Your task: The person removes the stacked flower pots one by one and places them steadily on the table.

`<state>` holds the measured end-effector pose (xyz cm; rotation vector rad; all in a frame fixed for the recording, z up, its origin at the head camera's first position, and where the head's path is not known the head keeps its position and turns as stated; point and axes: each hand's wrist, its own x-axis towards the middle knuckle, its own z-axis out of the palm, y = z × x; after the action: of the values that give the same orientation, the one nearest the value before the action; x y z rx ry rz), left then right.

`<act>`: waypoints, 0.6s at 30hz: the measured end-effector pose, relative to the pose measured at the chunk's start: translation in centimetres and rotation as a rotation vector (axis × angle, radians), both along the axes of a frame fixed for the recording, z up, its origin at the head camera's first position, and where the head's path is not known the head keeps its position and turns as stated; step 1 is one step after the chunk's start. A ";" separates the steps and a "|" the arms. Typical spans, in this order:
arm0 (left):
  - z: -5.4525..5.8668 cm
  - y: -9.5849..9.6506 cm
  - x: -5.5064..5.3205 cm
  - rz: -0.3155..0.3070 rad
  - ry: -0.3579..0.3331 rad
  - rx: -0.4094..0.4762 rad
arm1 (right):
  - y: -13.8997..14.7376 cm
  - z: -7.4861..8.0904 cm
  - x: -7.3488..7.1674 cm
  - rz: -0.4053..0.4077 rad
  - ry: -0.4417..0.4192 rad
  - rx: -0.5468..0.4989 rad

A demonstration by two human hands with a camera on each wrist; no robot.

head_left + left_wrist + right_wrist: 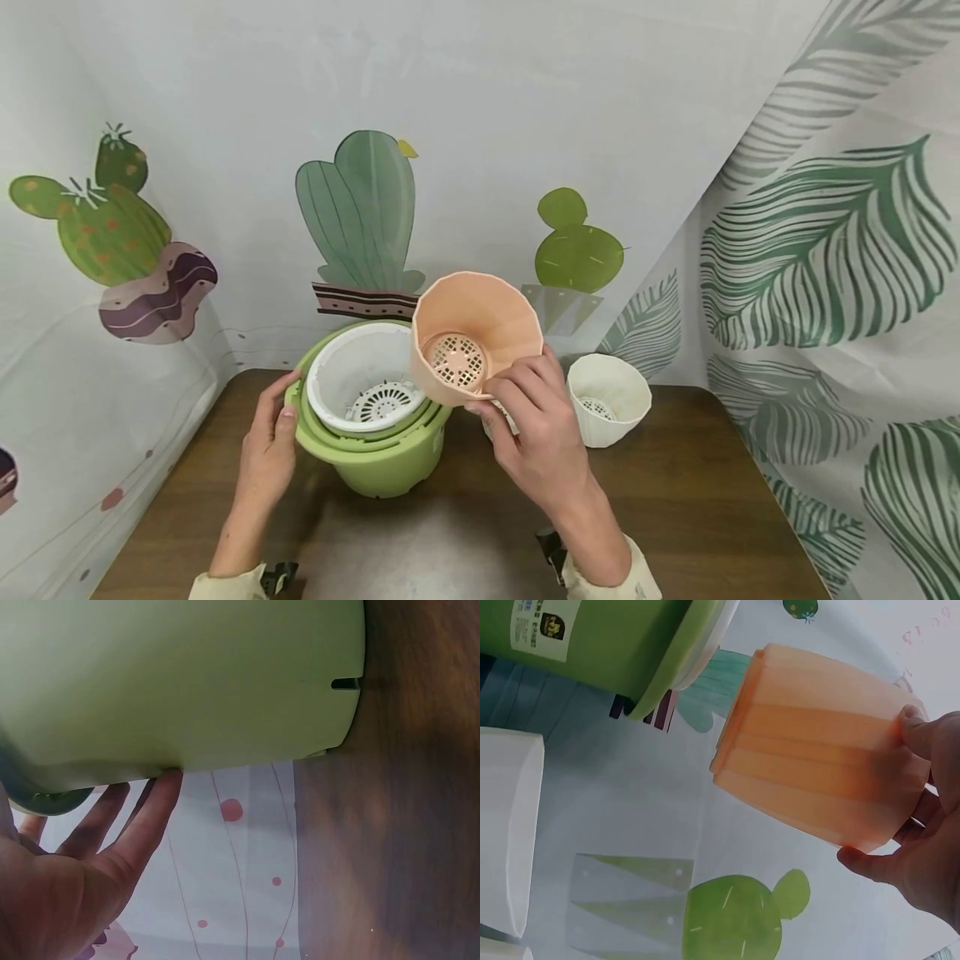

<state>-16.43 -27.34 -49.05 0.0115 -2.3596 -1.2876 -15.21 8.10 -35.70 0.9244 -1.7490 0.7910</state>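
Observation:
A peach flowerpot with a perforated bottom is held up and tilted by my right hand. The fingers and thumb pinch its rim, also plain in the right wrist view. It hangs just right of a stack of green pots, partly covering the stack's edge. Nested inside the stack is a white pot with a slotted bottom. My left hand touches the left side of the green stack near its rim. In the left wrist view its extended fingers rest against the pot wall.
A white fluted flowerpot stands to the right on the brown wooden table. Another white pot is mostly hidden behind my right hand. A cloth backdrop with cactus and leaf prints hangs behind and at both sides.

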 end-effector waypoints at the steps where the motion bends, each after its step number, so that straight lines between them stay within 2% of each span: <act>1: 0.0 0.0 0.0 0.002 0.001 0.000 | 0.1 -0.1 0.0 0.000 0.002 -0.002; 18: -0.1 0.0 -0.1 0.010 0.001 -0.008 | 2.0 -1.1 0.3 -0.050 -0.038 -0.030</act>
<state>-16.53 -27.30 -49.18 0.0195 -2.3611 -1.2732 -14.87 10.12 -36.77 0.8479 -1.7816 0.8046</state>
